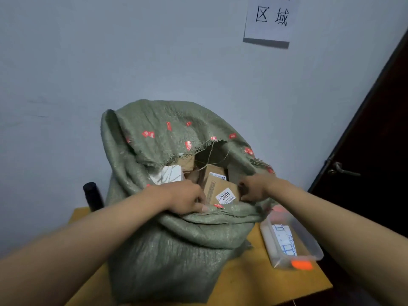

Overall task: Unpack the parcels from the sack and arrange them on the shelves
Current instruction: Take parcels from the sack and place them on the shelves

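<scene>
A: What writing could we read?

B: On the wall we had a paper sign (270, 17) with two large hand-drawn characters, 区域; a line above them was cut off by the frame. The cardboard parcel (217, 188) in the mouth of the green woven sack (176, 244) carried a white sticker printed 2001, with smaller print around it too fine for us to read. A second brown parcel (215, 172) behind it had a white label, also unreadable. The red marks on the sack were blurred.

A: And where did that parcel lie against our fingers?

B: It stood tilted between our hands, inside the sack's opening. Our left hand (187, 198) was at its left edge, fingers curled down together over the sack's near rim, the thumb lying along the rim. Whether those fingers gripped the parcel or only the cloth, we could not tell. Our right hand (254, 189) was at its right edge, fingers curled and closed on the fabric there, touching or just beside the cardboard.

A: Anything else in the sack?

B: A white parcel (169, 174) lay left of the brown ones, just above our left hand.

A: And around it?

B: The sack stood on a yellow table (254, 281), with a clear plastic box (306, 246) to its right and a black bottle (92, 195) to its left, by the wall.
</scene>
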